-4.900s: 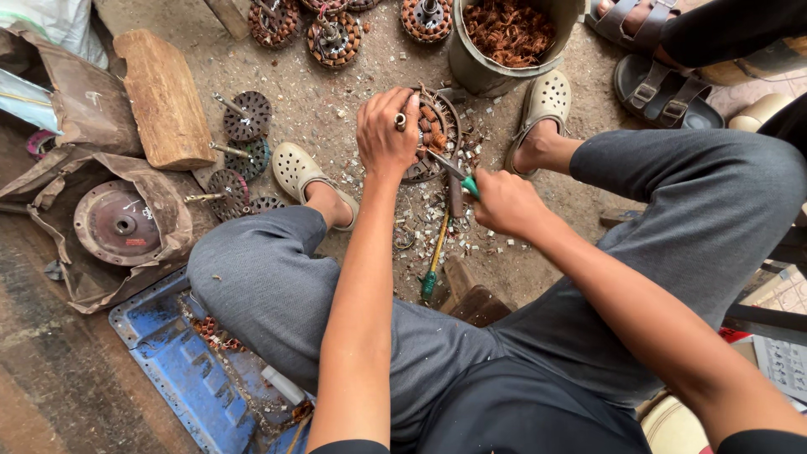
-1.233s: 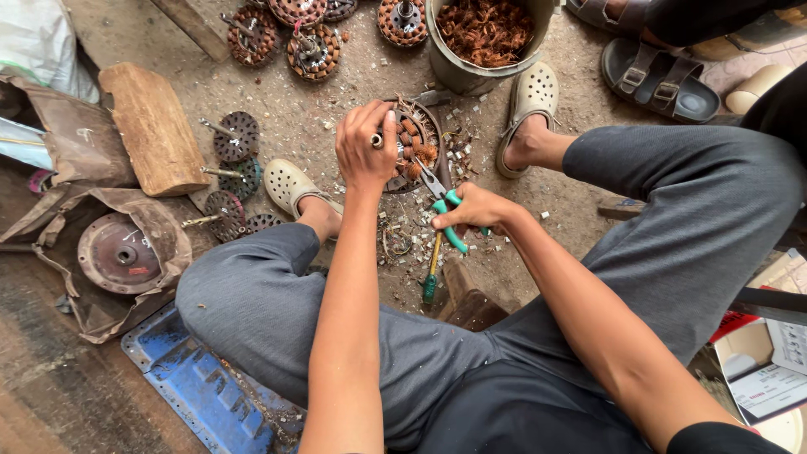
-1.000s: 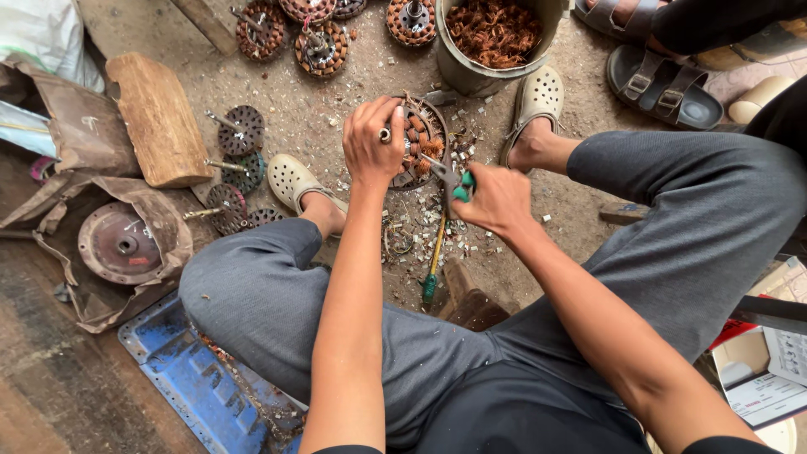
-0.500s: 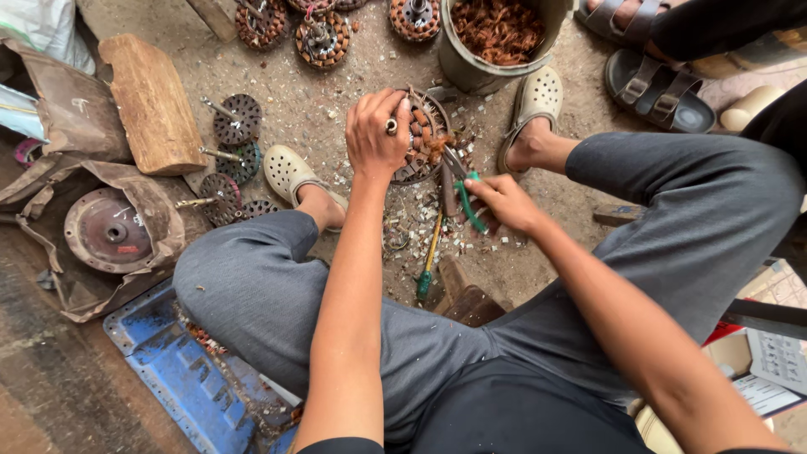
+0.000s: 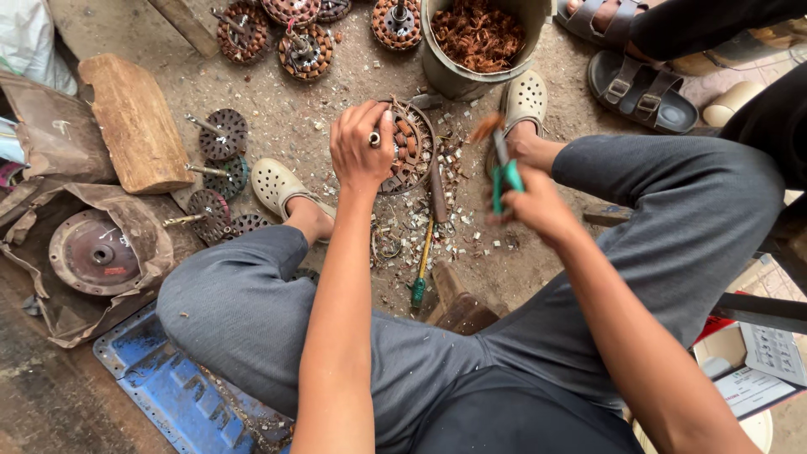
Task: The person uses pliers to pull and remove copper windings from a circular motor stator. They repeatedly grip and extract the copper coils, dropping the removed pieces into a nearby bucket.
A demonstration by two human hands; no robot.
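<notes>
A person is sitting on the ground with knees spread, looking down between grey trouser legs. The left hand (image 5: 361,147) is pressing down on a round motor stator (image 5: 408,147) with copper windings, which is lying on the dirt just above the centre of the frame; the fingers are curled over its left rim, gripping it. The right hand (image 5: 538,202), right of centre, is clenching green-handled pliers (image 5: 503,172), whose tip is carrying a small tuft of copper wire (image 5: 486,128); this part is blurred. The pliers are hovering just right of the stator, not touching it.

Below the stator, a screwdriver with a yellow shaft and green handle (image 5: 422,261) is lying among pale scraps. A grey bucket (image 5: 454,80) filled with copper wire is standing at the top centre. More stators (image 5: 303,50) are sitting at the top left, and dark rotors with shafts (image 5: 220,134) are lying beside a wooden block (image 5: 134,122) at the left.
</notes>
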